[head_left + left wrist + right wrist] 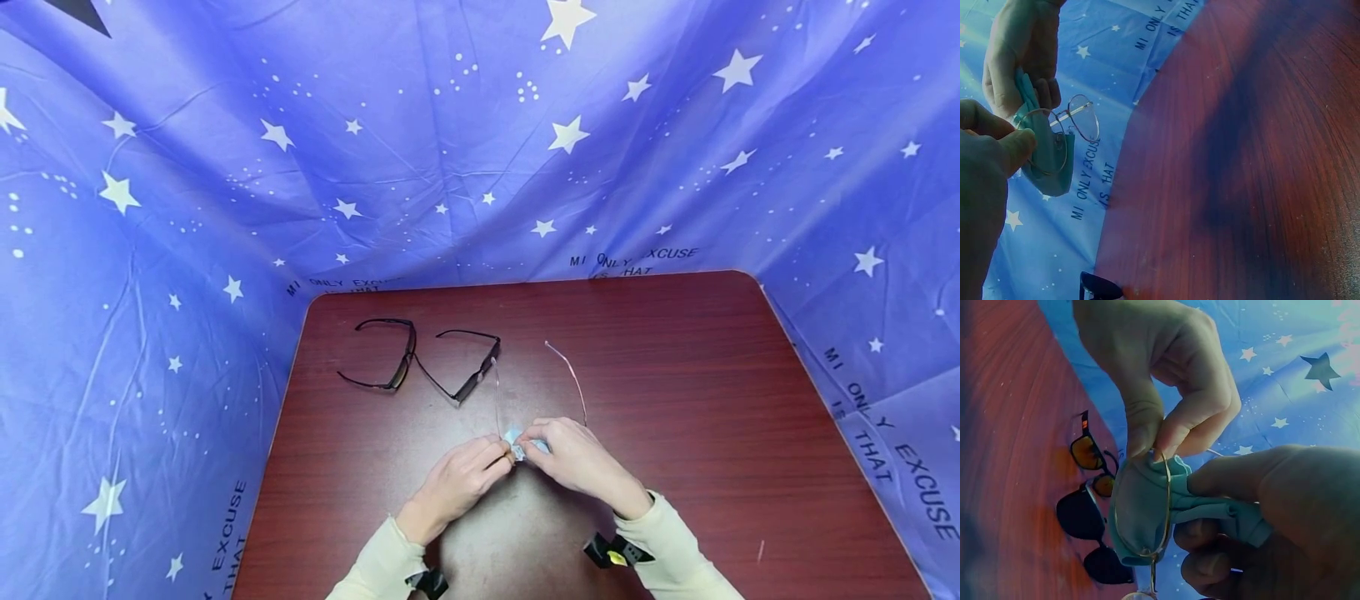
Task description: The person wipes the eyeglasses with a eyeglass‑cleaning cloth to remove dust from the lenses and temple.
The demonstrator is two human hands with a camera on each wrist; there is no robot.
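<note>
My left hand (463, 477) pinches the rim of a pair of thin wire-framed eyeglasses (1169, 487) between thumb and fingertip. A light blue cloth (1057, 180) lies behind one clear lens, bunched up at its side. My right hand (576, 457) grips the bunched part of that cloth with thumb and fingers, close beside the rim. Both hands are near each other, low over the middle of the table. The glasses' slim temples (575, 379) stretch forward, away from me. In the left wrist view, the other lens (1089, 119) shows uncovered beyond the cloth.
Two dark-framed pairs lie unfolded at the table's left: glasses with amber lenses (401, 372) and, touching or overlapping them, sunglasses with dark lenses (468, 386). The reddish-brown wooden table (712, 400) is bordered by blue star-printed fabric (450, 125) behind and on both sides.
</note>
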